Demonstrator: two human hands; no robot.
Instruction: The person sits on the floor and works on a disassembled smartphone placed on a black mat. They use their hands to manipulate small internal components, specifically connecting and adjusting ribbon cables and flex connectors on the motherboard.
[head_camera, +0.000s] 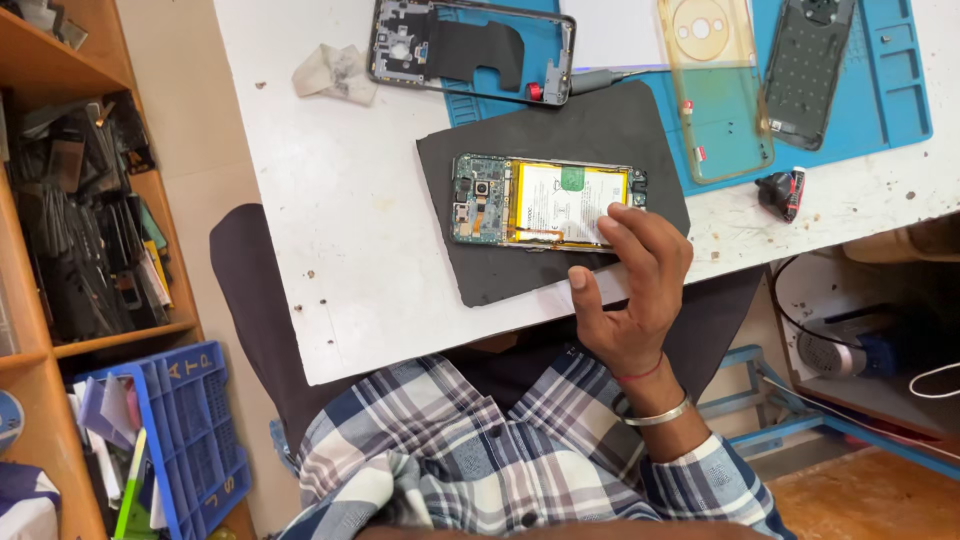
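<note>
— Opened phone (545, 200) sits on the black mat (500, 275), close to the table's (330, 240) near edge.
— And the right hand (632, 290)?
— Fingertips rest on the phone's lower right corner, wrist bent back, fingers loosely curled, gripping nothing.
— The left hand?
— Out of view.
</note>
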